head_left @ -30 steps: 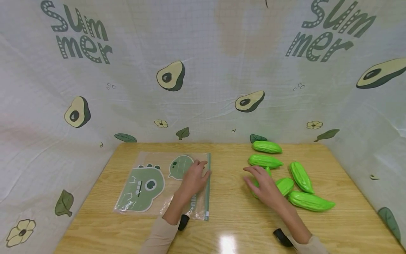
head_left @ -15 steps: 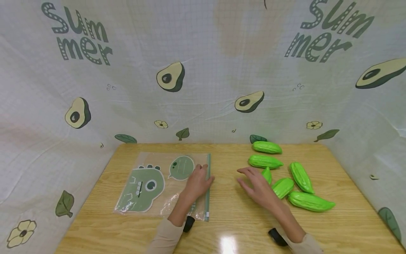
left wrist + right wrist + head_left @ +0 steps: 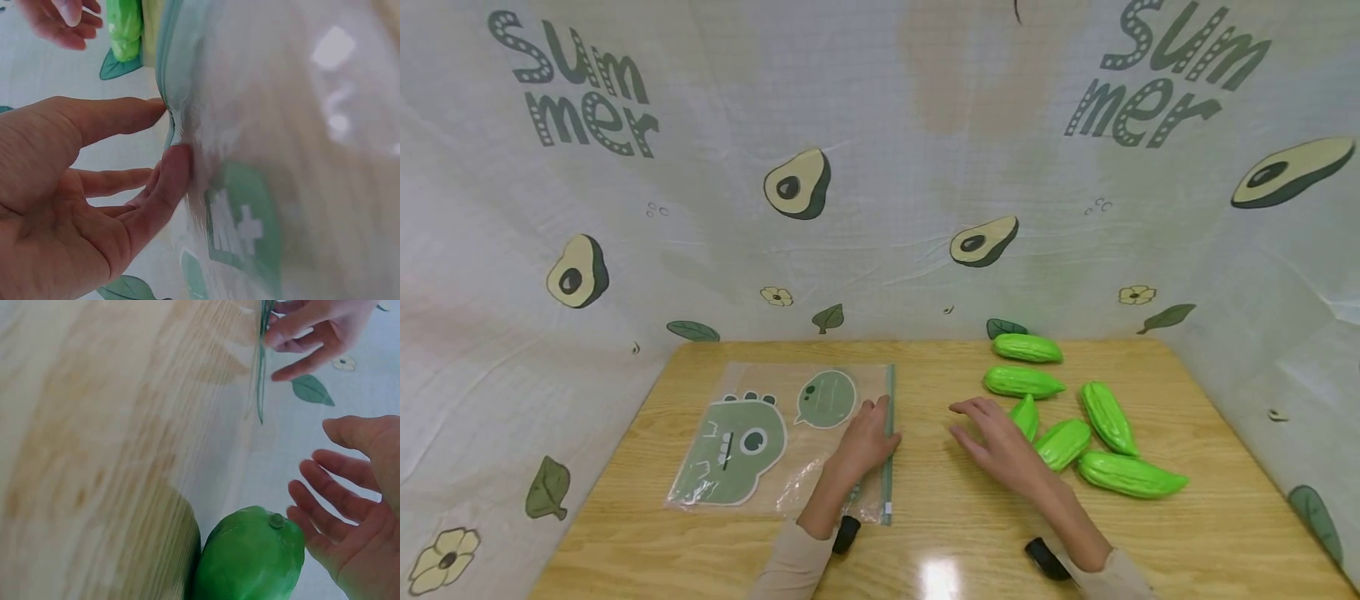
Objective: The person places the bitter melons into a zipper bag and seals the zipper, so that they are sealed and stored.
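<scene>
A clear zip bag (image 3: 786, 492) printed with a green monster lies flat on the left of the table. My left hand (image 3: 863, 442) pinches its green zip edge (image 3: 888, 483); the left wrist view shows the edge buckling between thumb and finger (image 3: 172, 169). My right hand (image 3: 996, 442) hovers to the right of the bag with fingers relaxed and nothing in them. Near that hand lie several bright green ribbed vegetables that look like bitter melons. One rounded melon end (image 3: 250, 556) shows close below the fingers in the right wrist view.
The melons, such as the far one (image 3: 1028, 347) and the near one (image 3: 1131, 475), spread over the right of the wooden table (image 3: 955, 517). A white zip slider (image 3: 887, 507) sits at the bag's near corner. Printed cloth (image 3: 887, 167) hangs behind and at both sides.
My right hand has drifted left, away from the melons, uncovering more of them. My left hand has slid a little along the zip edge toward me. Bag and melons stay put.
</scene>
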A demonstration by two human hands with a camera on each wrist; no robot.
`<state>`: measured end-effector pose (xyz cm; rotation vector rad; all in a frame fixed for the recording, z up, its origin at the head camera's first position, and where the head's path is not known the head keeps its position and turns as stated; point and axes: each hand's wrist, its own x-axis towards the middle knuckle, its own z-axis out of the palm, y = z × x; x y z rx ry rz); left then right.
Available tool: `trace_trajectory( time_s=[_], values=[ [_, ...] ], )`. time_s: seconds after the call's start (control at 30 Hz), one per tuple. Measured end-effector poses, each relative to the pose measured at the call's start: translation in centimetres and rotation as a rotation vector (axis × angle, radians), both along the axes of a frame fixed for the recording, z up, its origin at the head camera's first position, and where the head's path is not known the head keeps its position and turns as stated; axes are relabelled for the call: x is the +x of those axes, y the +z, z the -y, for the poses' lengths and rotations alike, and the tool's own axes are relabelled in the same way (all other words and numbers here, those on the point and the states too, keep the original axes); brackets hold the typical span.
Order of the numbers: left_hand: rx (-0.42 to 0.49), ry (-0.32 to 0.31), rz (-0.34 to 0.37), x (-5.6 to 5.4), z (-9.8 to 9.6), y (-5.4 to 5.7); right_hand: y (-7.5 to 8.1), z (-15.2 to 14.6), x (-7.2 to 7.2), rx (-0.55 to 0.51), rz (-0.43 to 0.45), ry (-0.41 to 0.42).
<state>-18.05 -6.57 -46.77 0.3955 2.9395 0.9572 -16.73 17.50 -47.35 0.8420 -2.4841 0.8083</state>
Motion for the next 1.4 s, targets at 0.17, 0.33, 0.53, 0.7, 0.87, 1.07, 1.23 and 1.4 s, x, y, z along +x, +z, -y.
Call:
trace_trajectory(
  time_s=[0.17,0.33,0.53,0.7,0.87,1.07,1.23,1.4],
  values=[
    [0.003,-0.018,0.006,0.0,0.3,-0.3,0.2,0.3,-0.1,0.004,-0.008,0.012],
    [0.025,-0.022,0.043,0.0,0.4,-0.2,0.3,0.7,-0.1,0.005,0.026,0.024],
    [0.030,-0.017,0.069,0.1,0.3,0.1,0.3,1.1,-0.1,0.020,0.066,0.019],
    [0.038,-0.015,0.077,0.2,0.5,0.0,0.4,1.4,-0.1,0.026,0.080,0.017],
    [0.096,-0.002,0.048,0.7,1.0,-0.1,0.5,1.7,-0.2,0.018,0.090,0.022],
    [0.205,0.042,0.019,1.1,1.5,-0.5,0.4,2.5,-0.4,-0.003,0.109,0.034],
    [0.272,0.055,0.038,1.0,1.8,-0.4,0.5,3.2,-0.6,-0.018,0.160,0.041],
    [0.313,0.044,0.047,0.9,2.0,-0.3,0.5,3.9,-0.6,-0.034,0.199,0.047]
  ],
)
